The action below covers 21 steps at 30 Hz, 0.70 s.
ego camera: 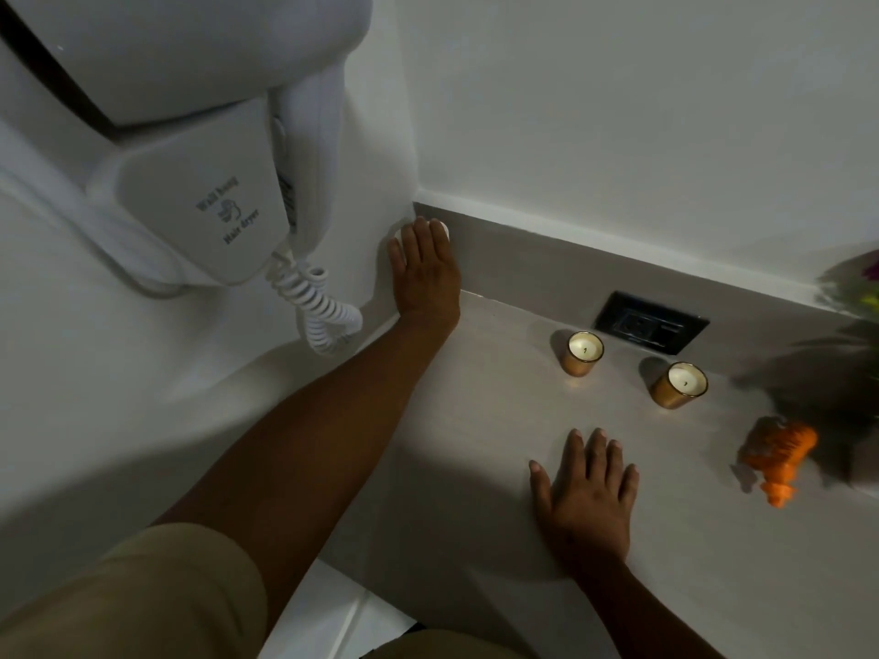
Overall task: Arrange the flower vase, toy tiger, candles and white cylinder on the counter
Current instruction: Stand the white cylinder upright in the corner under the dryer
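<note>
My left hand [424, 273] reaches into the far left corner of the counter and lies over the white cylinder [443, 229], of which only a sliver shows past my fingertips. My right hand [587, 492] rests flat on the grey counter [475, 420], fingers spread, holding nothing. Two candles in gold glass cups stand near the back: one candle [582, 352] to the left, the other candle [679, 385] to its right. The orange toy tiger [775, 456] lies at the right. The flower vase [851, 325] is blurred at the right edge.
A white wall-hung hair dryer [204, 192] with a coiled cord [318, 306] hangs on the left wall, close to my left arm. A black wall socket [649, 322] sits in the grey backsplash behind the candles. The counter's front edge runs below my right hand.
</note>
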Tool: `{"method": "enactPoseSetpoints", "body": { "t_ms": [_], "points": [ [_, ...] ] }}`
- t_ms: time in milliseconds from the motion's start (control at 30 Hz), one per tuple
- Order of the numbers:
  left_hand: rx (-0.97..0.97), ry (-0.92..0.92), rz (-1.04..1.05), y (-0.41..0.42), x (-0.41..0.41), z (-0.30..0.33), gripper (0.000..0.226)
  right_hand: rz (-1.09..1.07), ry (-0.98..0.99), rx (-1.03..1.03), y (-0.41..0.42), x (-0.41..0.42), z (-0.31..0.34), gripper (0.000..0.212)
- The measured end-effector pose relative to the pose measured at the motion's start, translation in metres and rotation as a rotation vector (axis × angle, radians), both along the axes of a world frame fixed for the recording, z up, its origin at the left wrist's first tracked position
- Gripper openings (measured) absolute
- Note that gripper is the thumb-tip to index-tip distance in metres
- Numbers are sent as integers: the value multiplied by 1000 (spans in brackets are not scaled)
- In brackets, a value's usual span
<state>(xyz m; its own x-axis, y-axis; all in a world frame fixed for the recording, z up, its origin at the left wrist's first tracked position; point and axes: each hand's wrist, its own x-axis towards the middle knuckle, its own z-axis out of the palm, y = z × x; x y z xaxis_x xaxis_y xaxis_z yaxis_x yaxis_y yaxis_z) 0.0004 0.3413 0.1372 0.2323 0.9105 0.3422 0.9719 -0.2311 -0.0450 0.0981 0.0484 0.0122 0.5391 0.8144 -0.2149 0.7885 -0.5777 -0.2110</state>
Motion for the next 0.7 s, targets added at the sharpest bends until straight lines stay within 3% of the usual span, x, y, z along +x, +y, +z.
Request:
{"method": "enactPoseSetpoints", "body": {
  "t_ms": [267,400,500,700],
  "points": [
    [87,27,-12,12,2,-4,38,-3,-1,26,0,0,0,89],
    [31,19,-3,10,0,-4,41,0,-8,33,0,0,-2,91],
    [-47,25,-1,11,0,-3,53,1,-12,64,-1,0,-4,90],
    [-173,49,-54,-8,-6,13,104,1,-10,91,-1,-2,-5,86]
  ]
}}
